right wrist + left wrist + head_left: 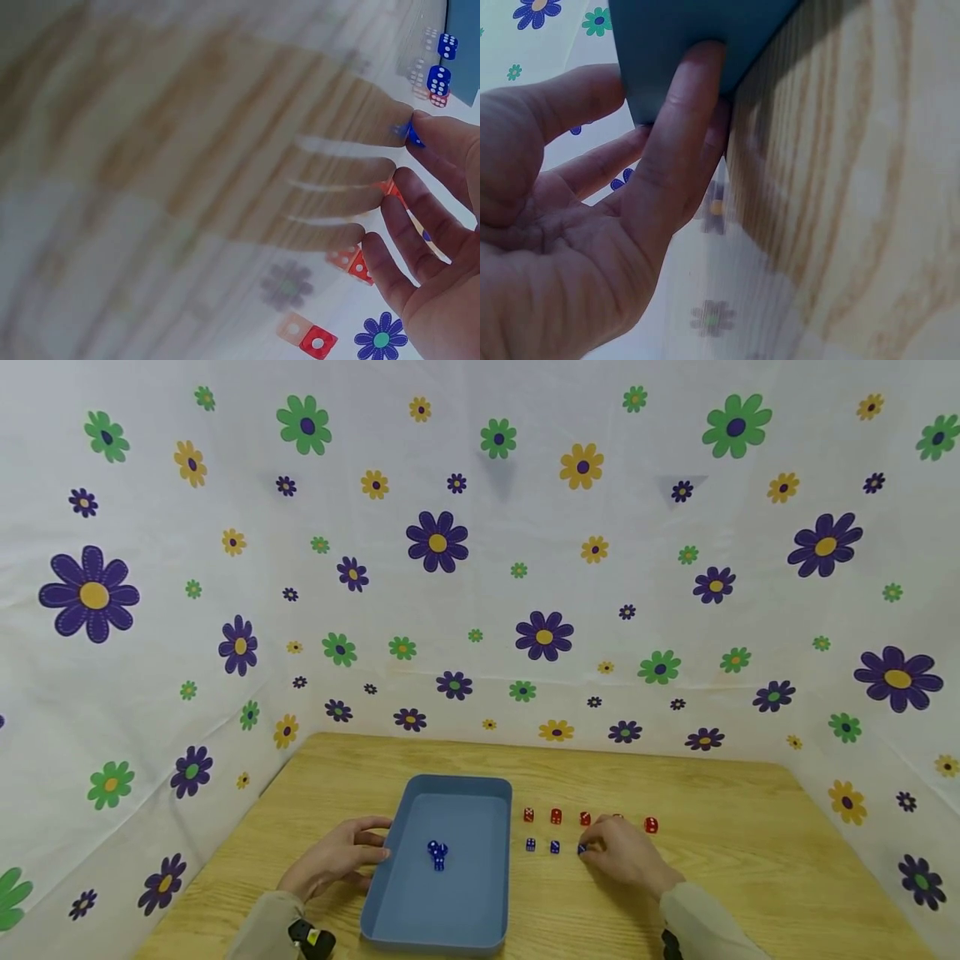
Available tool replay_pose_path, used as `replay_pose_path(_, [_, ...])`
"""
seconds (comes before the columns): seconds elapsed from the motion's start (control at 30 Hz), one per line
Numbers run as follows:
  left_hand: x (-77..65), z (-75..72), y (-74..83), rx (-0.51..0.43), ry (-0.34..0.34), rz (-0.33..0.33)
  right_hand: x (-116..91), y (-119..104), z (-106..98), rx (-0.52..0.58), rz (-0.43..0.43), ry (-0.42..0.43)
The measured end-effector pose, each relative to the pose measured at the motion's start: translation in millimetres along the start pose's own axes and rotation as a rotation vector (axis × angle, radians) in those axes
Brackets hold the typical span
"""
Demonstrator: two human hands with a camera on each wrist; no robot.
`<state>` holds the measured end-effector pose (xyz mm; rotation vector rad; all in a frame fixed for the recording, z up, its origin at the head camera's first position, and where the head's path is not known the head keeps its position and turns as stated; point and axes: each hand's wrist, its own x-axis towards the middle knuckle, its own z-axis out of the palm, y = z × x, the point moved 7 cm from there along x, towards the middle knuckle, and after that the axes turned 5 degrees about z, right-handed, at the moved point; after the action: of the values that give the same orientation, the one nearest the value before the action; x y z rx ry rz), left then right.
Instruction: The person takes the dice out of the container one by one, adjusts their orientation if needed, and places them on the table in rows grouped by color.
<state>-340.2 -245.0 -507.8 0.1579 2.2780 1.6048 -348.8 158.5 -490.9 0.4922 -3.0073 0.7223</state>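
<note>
While the left hand (341,858), fingers loose, touches the blue tray (442,910), the right hand (622,853) pinches a blue die (582,849)! Hands well apart.

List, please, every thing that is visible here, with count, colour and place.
Tray: one, blue, on table
Dice cluster: at least three, blue, inside tray
Red dice: five, red, row right of tray
Blue dice: three, blue, row nearer the person
Table: one, light wood, beneath tray
Cloth: count unclear, white with purple, green, yellow flowers, around table
Sleeves: two, beige, forearms
Hands: two, left at tray's left wall, right at rightmost blue die
</note>
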Motion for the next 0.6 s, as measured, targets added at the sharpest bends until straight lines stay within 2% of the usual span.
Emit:
replay_pose_path(0.4, [0.6,0.5,0.4,0.011,0.011,-0.004,-2.0,2.9,-3.5,0.047,0.008,-0.020])
replay_pose_path(0.6, [1.5,0.2,-0.2,0.026,0.029,-0.002,-1.1,-2.6,-8.5,0.046,0.016,0.038])
